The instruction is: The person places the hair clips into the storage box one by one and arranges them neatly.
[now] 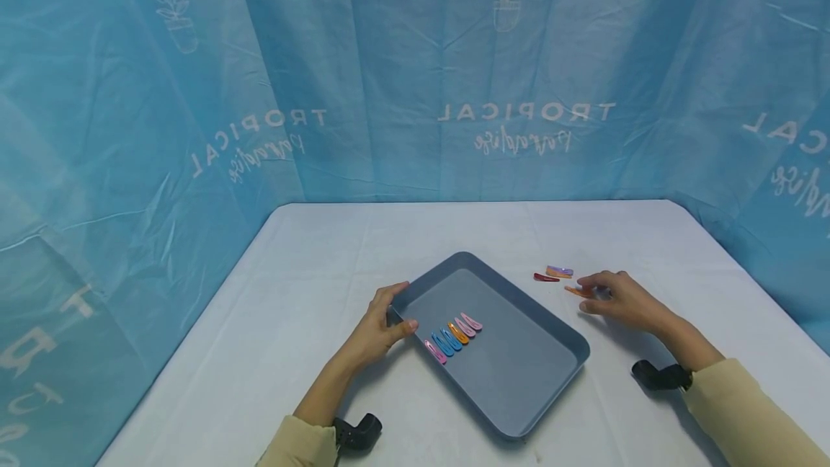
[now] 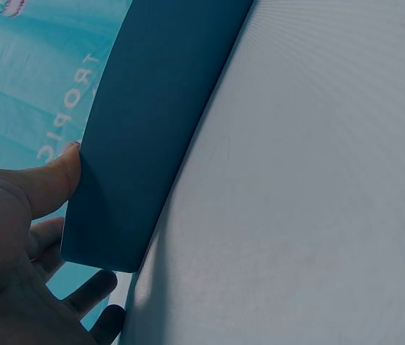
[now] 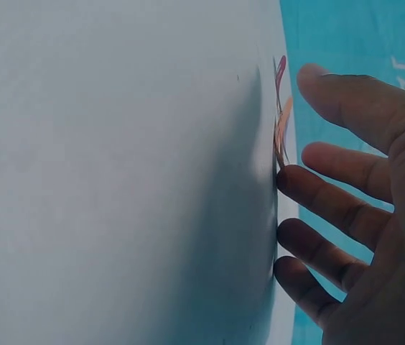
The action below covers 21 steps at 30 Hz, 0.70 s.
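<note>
My left hand grips the near-left corner of a grey-blue tray, its thumb over the rim. In the left wrist view that thumb presses the tray wall, with several fingers spread below. Inside the tray a slanted row of snap hair clips includes a pink clip, blue ones and an orange clip. My right hand hovers low at the right, thumb and fingers apart, beside an orange hair clip. Whether a fingertip touches this clip is unclear. In the right wrist view, clips lie beyond the fingertips.
Left of the orange clip lie a dark red clip and purple and orange clips close together. A white cloth covers the table. Blue printed curtains stand behind and at both sides.
</note>
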Each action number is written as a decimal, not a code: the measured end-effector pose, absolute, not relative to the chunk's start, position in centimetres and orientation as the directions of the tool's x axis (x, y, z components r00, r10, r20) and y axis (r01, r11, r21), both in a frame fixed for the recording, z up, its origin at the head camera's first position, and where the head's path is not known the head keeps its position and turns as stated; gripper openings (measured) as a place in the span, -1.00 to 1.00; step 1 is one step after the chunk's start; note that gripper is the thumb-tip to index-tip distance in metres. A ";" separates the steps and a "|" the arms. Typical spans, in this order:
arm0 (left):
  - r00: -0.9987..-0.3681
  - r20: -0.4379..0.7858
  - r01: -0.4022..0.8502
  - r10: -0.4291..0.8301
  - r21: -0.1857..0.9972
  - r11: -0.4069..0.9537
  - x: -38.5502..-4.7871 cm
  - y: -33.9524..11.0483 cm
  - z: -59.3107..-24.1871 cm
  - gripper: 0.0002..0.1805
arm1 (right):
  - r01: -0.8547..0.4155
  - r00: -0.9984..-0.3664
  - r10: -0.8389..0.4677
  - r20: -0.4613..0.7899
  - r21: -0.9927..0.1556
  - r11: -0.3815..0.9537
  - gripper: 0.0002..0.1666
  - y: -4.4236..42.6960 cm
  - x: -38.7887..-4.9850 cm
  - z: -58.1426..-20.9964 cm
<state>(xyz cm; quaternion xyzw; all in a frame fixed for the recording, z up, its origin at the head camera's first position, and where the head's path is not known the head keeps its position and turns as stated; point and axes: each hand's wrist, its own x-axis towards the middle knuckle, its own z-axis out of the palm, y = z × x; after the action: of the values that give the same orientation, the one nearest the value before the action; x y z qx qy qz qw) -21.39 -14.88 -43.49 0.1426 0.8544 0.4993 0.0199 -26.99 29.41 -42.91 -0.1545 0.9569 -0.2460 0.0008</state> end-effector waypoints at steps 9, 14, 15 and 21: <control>-0.959 0.116 0.228 0.259 0.859 0.458 -21.4 -14.8 -43.4 -0.22 | -0.338 -0.938 -0.330 0.107 -0.490 0.804 -0.40 29.2 -26.6 -42.9; -0.959 0.114 0.225 0.259 0.864 0.451 -21.4 -14.8 -43.4 -0.22 | -0.304 -0.951 -0.295 0.097 -0.484 0.821 -0.41 29.0 -26.8 -42.8; -0.959 0.115 0.225 0.259 0.864 0.451 -21.4 -14.8 -43.4 -0.22 | -0.298 -0.953 -0.287 0.098 -0.480 0.825 -0.41 29.0 -26.8 -42.8; -0.958 0.121 0.232 0.259 0.860 0.455 -21.4 -14.8 -43.4 -0.22 | -0.263 -0.964 -0.250 0.089 -0.450 0.854 -0.40 28.9 -27.6 -42.7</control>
<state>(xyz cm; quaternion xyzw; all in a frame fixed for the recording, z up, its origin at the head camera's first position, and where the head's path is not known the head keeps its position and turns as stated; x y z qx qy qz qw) -21.37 -14.80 -43.43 0.1440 0.8527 0.5019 0.0138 -27.57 28.93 -42.66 -0.1331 0.9626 -0.2356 -0.0138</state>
